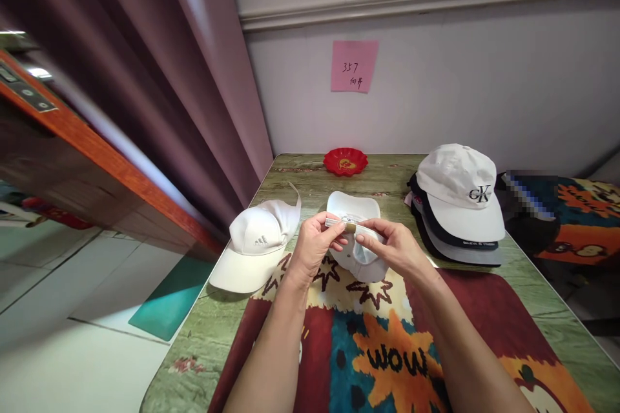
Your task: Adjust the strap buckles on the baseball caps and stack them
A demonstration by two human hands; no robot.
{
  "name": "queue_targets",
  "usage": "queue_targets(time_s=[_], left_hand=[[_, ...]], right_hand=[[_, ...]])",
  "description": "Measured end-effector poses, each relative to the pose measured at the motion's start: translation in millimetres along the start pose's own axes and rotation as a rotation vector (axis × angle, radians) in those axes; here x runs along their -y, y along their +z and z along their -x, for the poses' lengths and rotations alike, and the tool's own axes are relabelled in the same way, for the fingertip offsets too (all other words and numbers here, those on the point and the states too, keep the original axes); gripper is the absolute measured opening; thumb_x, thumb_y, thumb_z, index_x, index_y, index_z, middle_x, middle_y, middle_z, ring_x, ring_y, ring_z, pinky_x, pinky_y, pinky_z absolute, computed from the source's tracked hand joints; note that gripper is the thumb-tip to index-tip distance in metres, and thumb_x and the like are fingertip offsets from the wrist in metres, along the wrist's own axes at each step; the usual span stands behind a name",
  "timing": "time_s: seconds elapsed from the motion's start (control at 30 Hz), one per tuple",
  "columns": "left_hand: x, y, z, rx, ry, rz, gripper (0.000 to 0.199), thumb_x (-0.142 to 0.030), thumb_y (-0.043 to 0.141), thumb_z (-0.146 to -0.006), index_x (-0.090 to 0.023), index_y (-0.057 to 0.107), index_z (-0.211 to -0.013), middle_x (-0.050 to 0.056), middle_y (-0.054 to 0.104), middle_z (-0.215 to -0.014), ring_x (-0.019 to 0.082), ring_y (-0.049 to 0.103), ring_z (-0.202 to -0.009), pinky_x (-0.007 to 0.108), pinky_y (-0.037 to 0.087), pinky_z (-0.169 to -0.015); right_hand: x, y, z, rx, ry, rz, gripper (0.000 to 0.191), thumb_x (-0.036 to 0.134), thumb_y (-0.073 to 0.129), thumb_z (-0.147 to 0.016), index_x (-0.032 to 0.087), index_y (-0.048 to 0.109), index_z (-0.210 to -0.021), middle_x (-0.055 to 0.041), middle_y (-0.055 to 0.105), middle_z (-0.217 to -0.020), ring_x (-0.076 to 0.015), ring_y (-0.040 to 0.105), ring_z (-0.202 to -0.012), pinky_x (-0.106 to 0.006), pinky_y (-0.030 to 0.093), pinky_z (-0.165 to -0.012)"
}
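Observation:
A white baseball cap rests in the middle, its brim pointing away from me toward the wall. Its back strap, with a small brass-coloured buckle, is raised between my hands. My left hand pinches the strap left of the buckle. On the buckle's other side, my right hand grips the strap between thumb and fingers. To the left sits a cream cap with a three-stripe logo and a loose strap end sticking up. At the right, a white cap with letters tops a stack of darker caps.
Behind the middle cap stands a red scalloped dish. A colourful patterned mat covers the near part of the wood-look table. A pink note is on the wall. A curtain hangs along the left side.

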State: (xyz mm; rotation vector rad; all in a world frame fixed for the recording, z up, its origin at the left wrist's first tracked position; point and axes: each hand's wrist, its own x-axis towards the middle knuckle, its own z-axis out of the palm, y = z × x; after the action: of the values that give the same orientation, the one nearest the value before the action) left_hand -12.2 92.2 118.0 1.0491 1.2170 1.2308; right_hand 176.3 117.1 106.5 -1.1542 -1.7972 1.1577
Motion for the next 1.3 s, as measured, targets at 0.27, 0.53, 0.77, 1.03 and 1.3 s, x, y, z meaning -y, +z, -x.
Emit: queue_targets(time_s=[0.27, 0.53, 0.77, 1.03, 1.3], left_hand=[[2.0, 11.5, 1.7, 0.101, -0.018, -0.019, 0.028, -0.041, 0.074, -0.078, -0.015, 0.065, -0.084, 0.002, 0.068, -0.068, 0.013, 0.064, -0.061, 0.023, 0.050, -0.057], [-1.5, 3.1, 1.5, -0.056, 0.118, -0.281, 0.036, -0.040, 0.070, -0.083, -0.016, 0.066, -0.111, -0.006, 0.051, -0.058, 0.008, 0.044, -0.047, 0.021, 0.035, -0.047], [-1.2, 1.1, 0.5, 0.135, 0.113, -0.321, 0.041, -0.041, 0.074, -0.081, -0.017, 0.067, -0.114, 0.006, 0.066, -0.100, 0.007, 0.049, -0.057, 0.021, 0.041, -0.052], [3.7, -4.0, -2.1, 0.185, 0.169, -0.404, 0.025, -0.026, 0.069, -0.081, -0.018, 0.068, -0.105, 0.000, 0.062, -0.094, 0.005, 0.040, -0.054, 0.019, 0.034, -0.050], [-3.8, 1.6, 3.8, 0.227, -0.010, -0.271, 0.036, -0.041, 0.070, -0.084, -0.020, 0.063, -0.112, -0.006, 0.051, -0.061, 0.009, 0.044, -0.048, 0.019, 0.031, -0.042]], right_hand=[[5.9, 2.9, -0.2, -0.082, -0.019, 0.035, 0.035, 0.054, 0.069, -0.085, 0.021, 0.080, -0.091, -0.0033, 0.079, -0.091, -0.0245, 0.070, -0.086, -0.029, 0.046, -0.076], [5.8, 3.3, 0.9, -0.084, 0.035, 0.043, 0.036, 0.052, 0.068, -0.083, 0.019, 0.079, -0.092, -0.0026, 0.075, -0.077, -0.0186, 0.063, -0.067, -0.026, 0.042, -0.061], [5.4, 3.2, 0.8, -0.062, 0.028, 0.049, 0.036, 0.050, 0.066, -0.083, 0.018, 0.078, -0.092, -0.0010, 0.070, -0.072, -0.0150, 0.054, -0.060, -0.025, 0.039, -0.057], [5.6, 4.0, -0.2, -0.085, 0.015, 0.105, 0.033, 0.047, 0.064, -0.081, 0.017, 0.078, -0.087, -0.0002, 0.066, -0.066, -0.0140, 0.051, -0.059, -0.025, 0.037, -0.058], [7.0, 4.5, 0.4, -0.111, -0.032, 0.148, 0.031, 0.045, 0.063, -0.083, 0.017, 0.077, -0.083, 0.0004, 0.062, -0.063, -0.0123, 0.048, -0.057, -0.024, 0.036, -0.056]])
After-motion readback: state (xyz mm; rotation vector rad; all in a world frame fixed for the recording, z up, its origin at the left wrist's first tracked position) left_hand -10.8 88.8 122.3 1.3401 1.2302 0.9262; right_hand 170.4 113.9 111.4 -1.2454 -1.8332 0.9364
